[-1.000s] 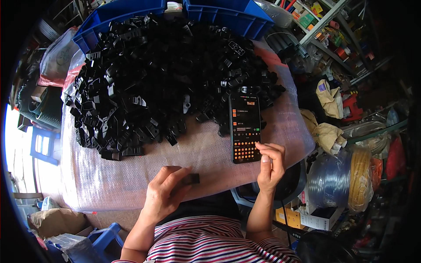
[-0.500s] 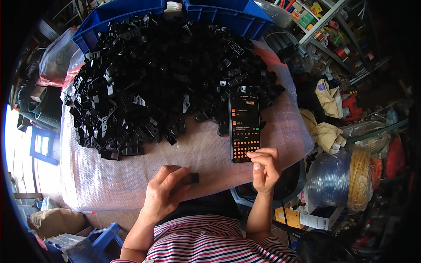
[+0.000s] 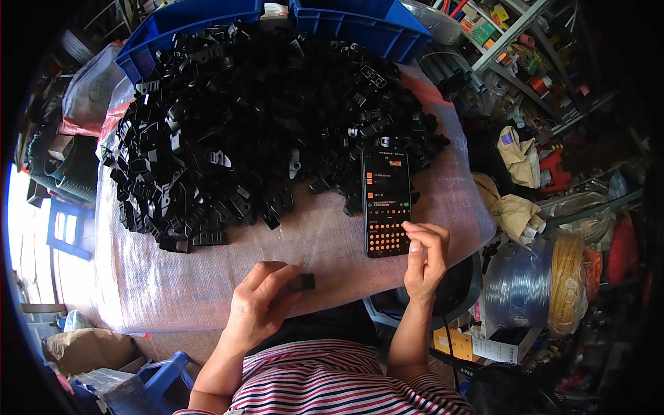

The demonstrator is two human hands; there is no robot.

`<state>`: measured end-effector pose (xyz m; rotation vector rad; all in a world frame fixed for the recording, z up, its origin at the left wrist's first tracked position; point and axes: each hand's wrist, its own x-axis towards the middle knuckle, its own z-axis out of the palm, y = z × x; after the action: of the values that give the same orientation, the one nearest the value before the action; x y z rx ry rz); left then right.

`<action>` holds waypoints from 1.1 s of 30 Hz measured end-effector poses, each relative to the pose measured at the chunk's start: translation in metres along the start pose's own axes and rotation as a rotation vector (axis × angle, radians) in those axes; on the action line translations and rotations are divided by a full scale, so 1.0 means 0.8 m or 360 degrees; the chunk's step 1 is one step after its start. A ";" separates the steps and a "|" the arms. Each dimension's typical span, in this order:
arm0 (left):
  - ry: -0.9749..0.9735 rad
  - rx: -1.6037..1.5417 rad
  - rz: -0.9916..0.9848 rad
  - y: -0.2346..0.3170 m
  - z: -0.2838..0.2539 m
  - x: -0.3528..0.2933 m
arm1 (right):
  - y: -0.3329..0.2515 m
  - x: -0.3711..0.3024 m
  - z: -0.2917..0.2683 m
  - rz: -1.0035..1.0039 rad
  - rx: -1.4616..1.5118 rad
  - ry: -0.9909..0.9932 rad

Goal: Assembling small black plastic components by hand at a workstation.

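My left hand [image 3: 261,294] rests at the near edge of the wrapped table, its fingers curled round a small black plastic part [image 3: 302,281] that sticks out to the right. To the right, a smartphone [image 3: 386,187] lies on the table against the edge of a heap of black plastic parts [image 3: 256,117]. Its dark screen shows a chat-like page with rows of round orange icons at the bottom. My right hand [image 3: 427,263] is by the phone's lower right edge, the index fingertip at the screen's edge, thumb raised and apart. Nothing is held in it.
The table [image 3: 166,290] is covered in translucent bubble-like wrap. Blue crates [image 3: 360,31] stand behind the heap. At right are a wrapped coil of blue tubing [image 3: 519,283], crumpled paper bags and a metal shelf [image 3: 512,34] of goods. A blue plastic stool [image 3: 169,377] sits lower left.
My right hand has moved slightly up and right, its index finger shifting from the icon rows to the phone's right edge. The left hand with the black part stays put.
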<state>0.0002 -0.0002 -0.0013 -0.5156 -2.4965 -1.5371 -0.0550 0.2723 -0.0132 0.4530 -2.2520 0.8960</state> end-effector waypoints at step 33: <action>0.0714 -0.1565 -0.0401 -0.033 -0.011 -0.014 | -0.119 0.065 0.106 -0.0230 0.0245 -0.0744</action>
<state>0.0005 -0.0210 -0.0230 0.0716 -1.3942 -2.5756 -0.0810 0.1414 0.0217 0.9680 -2.5288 0.9672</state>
